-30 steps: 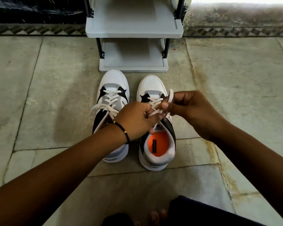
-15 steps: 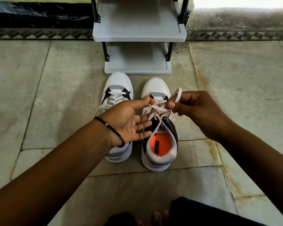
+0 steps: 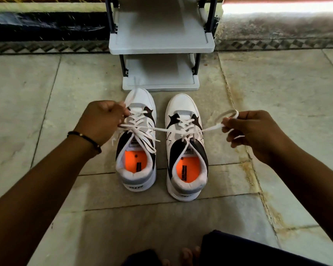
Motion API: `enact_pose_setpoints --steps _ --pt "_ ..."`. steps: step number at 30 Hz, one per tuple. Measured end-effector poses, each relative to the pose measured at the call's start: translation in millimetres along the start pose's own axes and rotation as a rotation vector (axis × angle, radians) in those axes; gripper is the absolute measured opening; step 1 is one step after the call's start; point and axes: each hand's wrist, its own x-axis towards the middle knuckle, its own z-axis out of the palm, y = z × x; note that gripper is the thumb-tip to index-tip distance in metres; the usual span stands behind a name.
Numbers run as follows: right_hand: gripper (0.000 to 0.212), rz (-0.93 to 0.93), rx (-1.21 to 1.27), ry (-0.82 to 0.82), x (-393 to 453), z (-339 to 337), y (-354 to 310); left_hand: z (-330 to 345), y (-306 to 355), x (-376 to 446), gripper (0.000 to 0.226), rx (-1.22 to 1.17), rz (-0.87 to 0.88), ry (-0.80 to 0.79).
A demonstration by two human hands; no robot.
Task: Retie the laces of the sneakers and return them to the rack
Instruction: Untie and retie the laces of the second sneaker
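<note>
Two white, black and grey sneakers with orange insoles stand side by side on the floor, toes toward the rack: the left sneaker and the right sneaker. The right sneaker's white lace is stretched taut sideways across both shoes. My left hand is closed on one lace end over the left sneaker. My right hand pinches a lace loop to the right of the right sneaker. The left sneaker's laces lie tied.
A grey shoe rack with two bare shelves stands just beyond the sneakers' toes, against a dark patterned wall base. The floor is stone tile. My dark-clothed knee and toes show at the bottom edge.
Both hands have pulled apart sideways from over the right sneaker, drawing its lace tight. The left hand went from open-palmed to closed on a lace end. The view has shifted downward.
</note>
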Motion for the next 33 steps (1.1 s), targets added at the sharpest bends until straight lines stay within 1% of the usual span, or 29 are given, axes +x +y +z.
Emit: enact_pose_setpoints --steps 1,2,4,5,7,8,9,10,11,12,13,14,15,16,18,20,23,25,27,29,31,33 --pt "0.012 0.040 -0.028 0.029 1.0 -4.1 5.6 -3.0 -9.0 2.9 0.033 0.234 0.083 0.060" --pt "0.012 0.085 -0.073 0.040 1.8 -8.1 12.5 -5.6 -15.8 3.7 0.032 0.392 0.108 0.097" --pt "0.018 0.169 -0.223 0.025 2.4 -11.1 26.9 -6.7 -27.4 2.9 0.032 0.532 0.064 0.083" --pt "0.027 0.183 -0.335 0.023 3.0 -9.4 32.8 -4.2 -31.3 2.1 0.034 0.612 0.023 0.049" --pt "0.050 0.122 -0.592 0.085 2.7 -1.1 38.5 3.0 -32.0 -0.3 0.045 0.807 -0.041 0.007" --pt "0.064 0.030 -0.675 0.139 2.1 4.2 37.3 7.6 -28.8 -2.8 0.046 0.869 -0.026 0.021" --pt "0.071 -0.092 -0.704 0.170 1.0 9.2 34.8 13.7 -24.8 -5.4 0.045 0.899 0.062 0.044" --pt "0.070 -0.217 -0.702 0.159 -1.4 14.7 30.6 21.8 -19.7 -8.5 0.045 0.911 0.204 0.052" --pt "0.063 -0.301 -0.706 0.095 -3.8 21.0 26.1 30.9 -13.3 -12.2 0.046 0.923 0.350 0.019" --pt "0.052 -0.330 -0.726 -0.002 -6.1 27.8 22.1 41.6 -6.5 -16.3 0.046 0.947 0.449 -0.057" --pt "0.041 -0.325 -0.752 -0.094 -8.2 34.2 20.2 53.2 -1.1 -20.2 0.045 0.977 0.496 -0.145" --pt "0.030 -0.313 -0.767 -0.149 -9.6 39.8 20.1 64.4 1.4 -22.5 0.045 1.029 0.494 -0.236" --pt "0.023 -0.320 -0.771 -0.152 -10.3 44.2 20.8 73.7 3.3 -24.0 0.046 1.078 0.479 -0.310" --pt "0.017 -0.340 -0.766 -0.122 -10.2 47.2 21.5 80.1 3.4 -24.7 0.043 1.116 0.474 -0.354" --pt "0.009 -0.363 -0.742 -0.068 -8.7 48.5 21.8 81.6 1.8 -23.5 0.029 1.157 0.517 -0.338" --pt "0.003 -0.366 -0.726 -0.075 -6.4 47.2 21.7 76.0 2.1 -21.6 0.020 1.146 0.553 -0.259" --pt "0.005 -0.492 -0.750 -0.113 -6.3 46.3 22.9 68.2 5.0 -21.6 0.022 1.136 0.584 -0.203" --pt "0.005 -0.586 -0.745 -0.114 -8.2 46.8 24.4 64.7 5.8 -21.9 0.024 1.127 0.567 -0.212" --pt "0.005 -0.635 -0.758 -0.134 -8.8 47.2 27.3 61.7 4.5 -21.3 0.027 1.093 0.542 -0.221" --pt "0.009 -0.682 -0.833 -0.139 -6.2 44.9 31.3 58.6 2.2 -20.0 0.030 1.069 0.523 -0.216" --pt "0.020 -0.722 -0.955 -0.098 -1.6 38.9 34.8 56.0 -1.3 -18.9 0.029 1.052 0.515 -0.207" --pt "0.024 -0.734 -1.018 -0.063 1.2 31.9 38.2 54.4 -4.1 -18.3 0.026 1.042 0.512 -0.202"
